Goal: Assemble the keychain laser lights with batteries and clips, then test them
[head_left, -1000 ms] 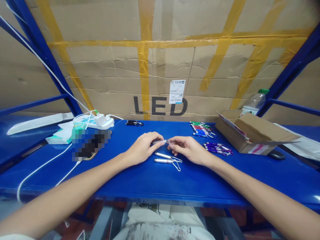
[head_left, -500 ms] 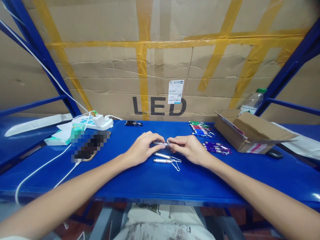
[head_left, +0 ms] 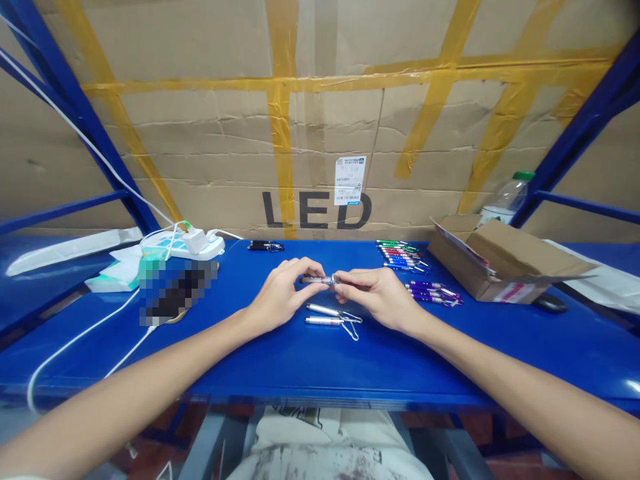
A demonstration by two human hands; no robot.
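Observation:
A small silver penlight (head_left: 320, 280) lies level between my two hands, just above the table. My left hand (head_left: 281, 295) pinches its left part between thumb and fingers. At its right end, the fingertips of my right hand (head_left: 380, 293) close on it and mostly hide that tip. Two more silver penlights, an upper one (head_left: 323, 309) and a lower one (head_left: 323, 321), rest on the blue table (head_left: 280, 367) just below, with wire carabiner clips (head_left: 353, 327) at their right ends.
Green, red and blue penlights (head_left: 400, 257) lie in a row at the right, purple ones (head_left: 433, 293) nearer. Black penlights (head_left: 265, 246) sit at the back. An open cardboard box (head_left: 520, 260) stands right; a phone (head_left: 180, 293), power strip (head_left: 207, 249) and white cables are left.
The penlight in my hands has risen slightly, and its clip end is now more covered by my right fingers. The penlights on the table stay put; the view has shifted a little.

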